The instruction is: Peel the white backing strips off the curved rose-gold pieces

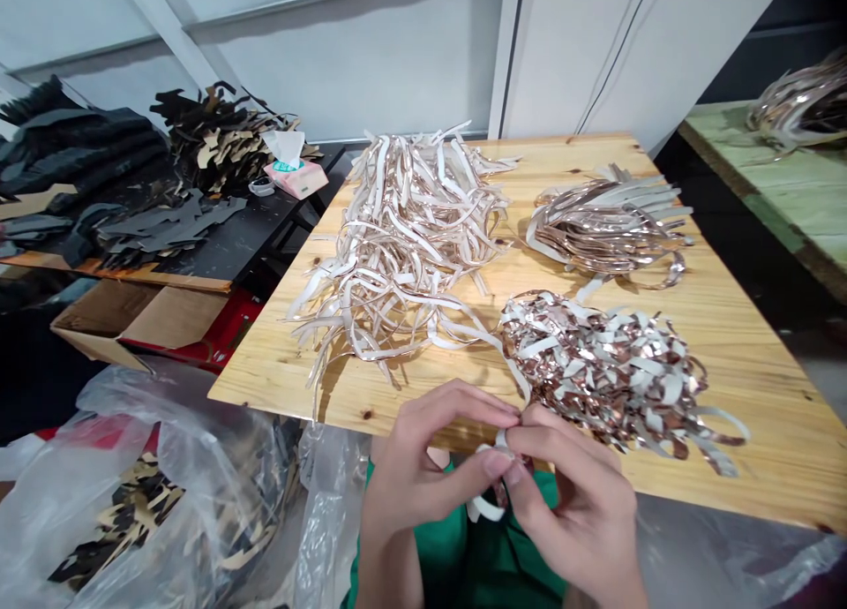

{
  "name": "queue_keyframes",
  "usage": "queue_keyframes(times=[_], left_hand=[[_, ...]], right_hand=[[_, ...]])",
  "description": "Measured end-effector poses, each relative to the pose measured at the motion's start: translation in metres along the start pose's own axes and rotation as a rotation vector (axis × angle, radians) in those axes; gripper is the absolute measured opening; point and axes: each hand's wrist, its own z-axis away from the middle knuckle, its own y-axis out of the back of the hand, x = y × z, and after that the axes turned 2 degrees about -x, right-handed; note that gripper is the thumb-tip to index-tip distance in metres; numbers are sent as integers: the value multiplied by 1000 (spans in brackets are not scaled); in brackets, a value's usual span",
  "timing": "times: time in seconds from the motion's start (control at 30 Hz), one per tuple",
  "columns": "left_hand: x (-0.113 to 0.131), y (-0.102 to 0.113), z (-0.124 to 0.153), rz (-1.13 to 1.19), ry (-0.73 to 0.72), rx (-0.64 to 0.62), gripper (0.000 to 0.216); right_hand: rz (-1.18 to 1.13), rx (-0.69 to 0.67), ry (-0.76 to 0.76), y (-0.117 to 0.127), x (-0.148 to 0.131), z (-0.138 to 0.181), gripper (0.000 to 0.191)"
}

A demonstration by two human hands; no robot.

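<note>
My left hand (450, 454) and my right hand (569, 494) meet at the table's front edge, fingertips pinched together on one narrow strip (488, 508). That strip is white on one face and shiny rose-gold on the other, with a curled end hanging below the fingers. Part of it is hidden by my fingertips. Just beyond my right hand lies a heap of short, folded or knotted strips (602, 371). Farther left spreads a loose tangle of long strips (416, 229). A neater looped bundle of strips (609, 225) rests at the back right.
The wooden table (747, 397) stands against a pale wall. On the left, a dark table (198, 247) carries black cut pieces and a tissue box (297, 176). Below are an open cardboard box (138, 318) and clear plastic bags (198, 468) with scraps. Another bundle (804, 101) sits far right.
</note>
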Motion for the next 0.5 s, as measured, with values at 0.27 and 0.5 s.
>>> queue_keyframes(times=[0.27,0.5], left_hand=[[0,-7,-1,-158,-134,2,18],[0,-13,-5,-235,-189,1,19]], right_hand=[[-40,66,-26,-2,-1,2,20],[-58,127,-46,0,-1,4,19]])
